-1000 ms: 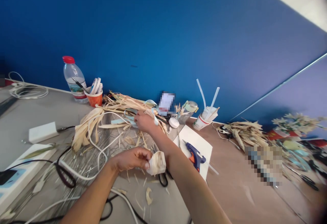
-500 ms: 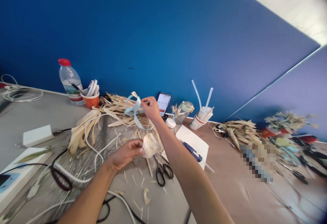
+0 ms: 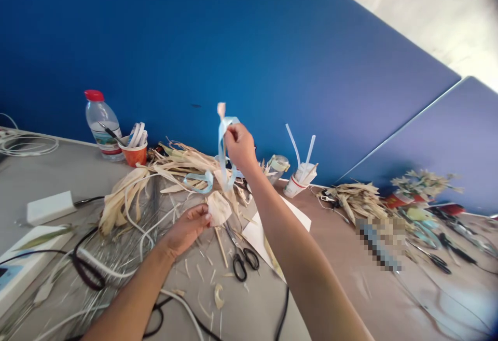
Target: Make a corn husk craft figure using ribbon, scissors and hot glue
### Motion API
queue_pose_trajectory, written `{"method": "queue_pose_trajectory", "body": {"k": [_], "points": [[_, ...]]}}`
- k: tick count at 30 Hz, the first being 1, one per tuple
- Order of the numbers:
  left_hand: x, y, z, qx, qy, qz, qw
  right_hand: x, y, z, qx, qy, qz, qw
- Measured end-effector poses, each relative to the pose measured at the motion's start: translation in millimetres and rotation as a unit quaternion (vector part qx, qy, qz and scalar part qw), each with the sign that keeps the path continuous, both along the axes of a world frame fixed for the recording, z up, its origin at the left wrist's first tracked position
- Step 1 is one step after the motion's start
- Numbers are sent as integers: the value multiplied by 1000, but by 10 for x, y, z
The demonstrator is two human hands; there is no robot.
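Observation:
My right hand (image 3: pixel 240 146) is raised in front of the blue partition, its fingers pinching a light-blue ribbon (image 3: pixel 221 149). The ribbon loops above the fingers and hangs in curls over the dried husks; a small pale tip (image 3: pixel 221 109) sticks up at its top. Lower and to the left, my left hand (image 3: pixel 191 228) is closed on the edge of a thin, cream-white, petal-like piece (image 3: pixel 219 209). Just below that piece lie black-handled scissors (image 3: pixel 245 262), with a thin stick (image 3: pixel 221 247) beside them. Dried corn husks (image 3: pixel 182 162) are heaped behind both hands.
A plastic bottle (image 3: pixel 103 128) and an orange cup (image 3: pixel 135 155) stand at the back left. White paper (image 3: pixel 298 214) lies under my right forearm, near a cup with straws (image 3: pixel 294 186). White cables (image 3: pixel 146 237) and thin wires cover the left side. More husks (image 3: pixel 356 198) lie to the right.
My right hand has risen with the ribbon, whose loops have drawn out upward. The cream piece in my left hand now faces the camera flatter. The view has shifted slightly right.

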State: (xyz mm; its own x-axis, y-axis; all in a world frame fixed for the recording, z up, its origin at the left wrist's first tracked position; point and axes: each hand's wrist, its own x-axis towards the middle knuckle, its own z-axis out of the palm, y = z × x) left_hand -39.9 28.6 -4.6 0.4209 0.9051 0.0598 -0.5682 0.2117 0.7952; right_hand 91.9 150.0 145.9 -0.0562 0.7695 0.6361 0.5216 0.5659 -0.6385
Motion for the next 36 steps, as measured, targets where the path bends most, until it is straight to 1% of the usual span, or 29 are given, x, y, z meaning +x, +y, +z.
{"method": "queue_pose_trajectory", "body": {"k": [1,2,4,5,6,7,10,12,13,14,16,17,19,21,23,25,27,30,33,36], "points": [[4,6,3,2,-12,9,1000,-13,-4,11,-7,-84,6,996],[8,12,7,2,-23,19,1000,-28,-7,9,-19,-171,12,985],[9,27,16,-5,-51,45,998,-63,-15,-37,-44,-312,18,949],[7,37,19,-12,-69,62,996,-80,-25,-79,-53,-352,20,934],[3,50,20,-20,-87,80,993,-97,-39,-131,-63,-369,25,927],[-4,64,19,-30,-104,97,989,-111,-59,-190,-79,-364,37,927],[-28,100,16,-60,-135,138,979,-145,-128,-368,-160,-281,115,939],[-41,104,27,-72,-146,149,975,-158,-155,-447,-204,-171,159,951],[-45,100,38,-76,-149,149,975,-160,-157,-465,-218,-94,168,957],[-47,92,52,-79,-150,146,975,-159,-153,-468,-227,-6,168,959],[-46,73,78,-86,-146,138,976,-140,-139,-432,-226,168,152,947],[-45,66,87,-90,-144,138,976,-120,-139,-399,-216,234,141,937],[-42,64,94,-97,-141,145,975,-57,-176,-323,-183,315,117,924],[-39,76,85,-99,-137,154,973,34,-280,-259,-156,351,109,917],[-36,97,66,-98,-118,164,974,143,-449,-226,-151,372,132,906],[-31,115,45,-92,-79,176,977,255,-658,-232,-157,390,142,896],[-23,124,25,-85,-40,184,978,356,-877,-284,-182,412,139,882],[-3,118,4,-70,10,167,983,464,-1182,-441,-258,429,149,853],[36,92,5,-29,98,133,986,515,-1439,-659,-328,419,150,833],[81,54,25,25,184,69,980,515,-1634,-864,-378,415,152,814]]}}
